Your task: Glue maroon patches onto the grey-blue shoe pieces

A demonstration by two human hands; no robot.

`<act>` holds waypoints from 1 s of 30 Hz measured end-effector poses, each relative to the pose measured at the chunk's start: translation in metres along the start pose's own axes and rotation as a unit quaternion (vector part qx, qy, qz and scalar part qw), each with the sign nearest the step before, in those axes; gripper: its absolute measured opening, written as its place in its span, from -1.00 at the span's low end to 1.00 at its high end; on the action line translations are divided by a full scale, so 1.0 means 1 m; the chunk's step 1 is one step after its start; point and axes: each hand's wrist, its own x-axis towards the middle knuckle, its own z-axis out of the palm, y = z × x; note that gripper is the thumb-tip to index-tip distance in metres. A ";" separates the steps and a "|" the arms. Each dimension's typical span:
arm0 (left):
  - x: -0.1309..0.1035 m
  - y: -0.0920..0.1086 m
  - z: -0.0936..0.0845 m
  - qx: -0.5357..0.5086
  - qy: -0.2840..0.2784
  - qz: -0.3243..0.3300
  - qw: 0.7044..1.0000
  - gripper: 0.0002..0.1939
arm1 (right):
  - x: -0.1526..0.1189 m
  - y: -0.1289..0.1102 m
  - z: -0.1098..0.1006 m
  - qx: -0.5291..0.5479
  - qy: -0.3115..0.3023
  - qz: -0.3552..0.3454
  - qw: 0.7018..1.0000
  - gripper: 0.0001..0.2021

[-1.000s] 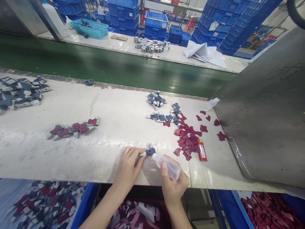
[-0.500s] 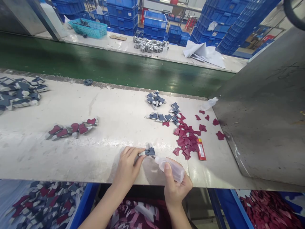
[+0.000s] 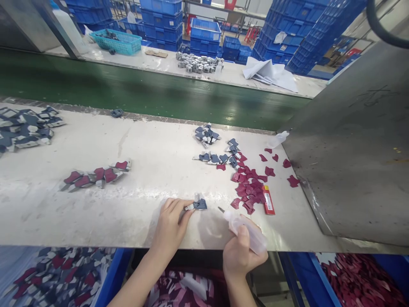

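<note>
My left hand (image 3: 172,221) pinches the pale end of a small dark blue and grey plastic part (image 3: 200,204), just above the white bench. My right hand (image 3: 241,256) is wrapped round a translucent squeeze bottle (image 3: 247,232) with a thin dark nozzle. The nozzle points up and left, a short way apart from the blue part. Beyond the bottle lies a heap of dark red flat pieces (image 3: 252,189), with a red and yellow box (image 3: 269,200) at its right side. Several blue and grey parts (image 3: 214,158) rest behind the heap's left edge.
To the left lie grey parts with red tops (image 3: 99,175) and a pile of blue and grey parts (image 3: 27,125). A metal panel (image 3: 354,145) bounds the right side. Below the bench edge stand filled blue bins (image 3: 119,273). A green strip (image 3: 143,87) runs behind the bench.
My right hand has drawn the bottle to the right and slightly down, so its nozzle has come away from the blue part. My left hand keeps its pinch, almost unmoved.
</note>
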 end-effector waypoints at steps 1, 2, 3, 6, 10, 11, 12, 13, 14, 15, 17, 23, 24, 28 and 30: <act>0.000 0.000 0.000 -0.001 0.001 0.001 1.000 -0.90 | 0.003 0.000 0.000 0.008 0.003 0.009 1.000 -0.74; 0.000 0.000 0.000 -0.002 0.004 0.001 1.000 -0.91 | 0.006 0.000 0.001 0.012 -0.009 0.018 1.000 -0.73; 0.000 -0.001 0.000 -0.004 0.007 0.001 1.000 -0.92 | 0.010 -0.002 0.002 0.013 -0.036 0.026 0.999 -0.72; 0.000 -0.002 0.000 -0.018 0.028 -0.007 0.999 -0.93 | 0.022 -0.010 0.016 0.012 -0.150 0.035 0.988 -0.67; -0.001 -0.008 -0.002 -0.064 0.063 -0.078 0.993 -0.85 | 0.031 -0.014 0.050 -0.001 -0.249 0.030 0.968 -0.58; -0.001 -0.011 -0.002 -0.078 0.070 -0.103 0.989 -0.81 | 0.032 -0.014 0.058 -0.013 -0.264 0.023 0.964 -0.55; -0.002 -0.013 -0.003 -0.093 0.076 -0.125 0.985 -0.78 | 0.033 -0.013 0.064 -0.026 -0.281 0.020 0.959 -0.55; -0.002 -0.015 -0.003 -0.111 0.083 -0.143 0.980 -0.75 | 0.033 -0.012 0.067 -0.046 -0.294 0.015 0.955 -0.54; -0.003 -0.016 -0.003 -0.132 0.093 -0.155 0.975 -0.73 | 0.033 -0.010 0.068 -0.071 -0.302 0.004 0.951 -0.52; -0.003 -0.017 -0.003 -0.155 0.104 -0.163 0.969 -0.71 | 0.034 -0.009 0.066 -0.103 -0.303 -0.018 0.947 -0.48; -0.003 -0.016 -0.004 -0.194 0.122 -0.177 0.957 -0.69 | 0.035 -0.007 0.054 -0.186 -0.265 -0.092 0.942 -0.37; 0.003 -0.002 -0.008 -0.253 0.148 -0.198 0.935 -0.70 | 0.040 0.003 0.005 -0.388 -0.074 -0.148 0.907 -0.63; 0.003 -0.001 -0.008 -0.262 0.148 -0.199 0.933 -0.70 | 0.041 0.004 0.002 -0.405 -0.075 -0.135 0.901 -0.66; 0.002 0.001 -0.009 -0.300 0.150 -0.216 0.917 -0.68 | 0.044 0.009 0.004 -0.409 -0.106 -0.103 0.900 -0.73; -0.001 0.001 -0.009 -0.315 0.144 -0.226 0.910 -0.66 | 0.047 0.012 0.006 -0.379 -0.126 -0.088 0.913 -0.75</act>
